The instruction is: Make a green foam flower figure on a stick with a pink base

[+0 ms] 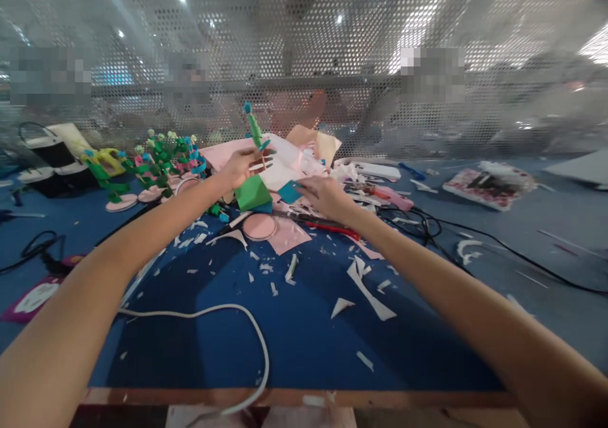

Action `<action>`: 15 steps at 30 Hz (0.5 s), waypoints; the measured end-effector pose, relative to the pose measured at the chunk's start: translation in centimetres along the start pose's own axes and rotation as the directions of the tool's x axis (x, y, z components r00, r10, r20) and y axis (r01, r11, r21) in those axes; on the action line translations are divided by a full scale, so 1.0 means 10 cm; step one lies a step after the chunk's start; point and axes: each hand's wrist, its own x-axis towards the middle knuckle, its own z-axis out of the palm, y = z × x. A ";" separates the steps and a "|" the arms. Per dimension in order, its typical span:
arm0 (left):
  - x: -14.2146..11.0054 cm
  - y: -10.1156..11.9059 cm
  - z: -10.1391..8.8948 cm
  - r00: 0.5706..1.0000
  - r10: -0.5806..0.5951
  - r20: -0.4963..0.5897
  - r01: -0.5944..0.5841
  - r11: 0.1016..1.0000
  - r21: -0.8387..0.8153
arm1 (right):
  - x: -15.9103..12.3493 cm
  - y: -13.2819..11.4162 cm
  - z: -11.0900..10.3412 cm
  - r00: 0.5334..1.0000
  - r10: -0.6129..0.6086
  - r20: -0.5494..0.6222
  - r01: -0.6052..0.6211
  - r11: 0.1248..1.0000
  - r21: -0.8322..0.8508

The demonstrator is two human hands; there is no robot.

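Toward the back middle of the table, my left hand (240,167) pinches the thin stem of a paper flower (255,127), green along its upper part with a blue tip. The flower stands nearly upright, leaning slightly left. My right hand (325,195) grips a small blue piece of paper (289,192) by its right edge. Just under my left hand is a green sheet of paper (254,194). A round pink disc (260,225) lies in front of it, beside pink paper (291,235). A red-handled tool (332,226) rests below my right hand.
Several paper plants (156,156) on round bases stand at the left, near black-and-white containers (52,156). White paper scraps (368,292) litter the blue table. A white cable (237,308) curls at the front; a black cable (498,260) runs right. Behind rises a perforated screen (304,42).
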 end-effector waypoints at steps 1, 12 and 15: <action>-0.02 -0.01 -0.03 1.000 -0.002 -0.029 0.002 1.000 -0.015 | 0.02 0.06 -0.03 0.993 0.078 -0.084 -0.080 0.996 -0.028; -0.20 -0.34 -0.17 0.995 -0.094 -0.044 0.092 0.994 -0.051 | -0.15 0.72 -0.44 0.625 0.708 -0.330 -0.775 0.615 -0.148; -0.14 -0.36 -0.15 0.995 -0.096 -0.033 0.094 0.993 -0.071 | -0.38 0.94 -0.47 0.479 0.832 -0.282 -0.877 0.439 -0.193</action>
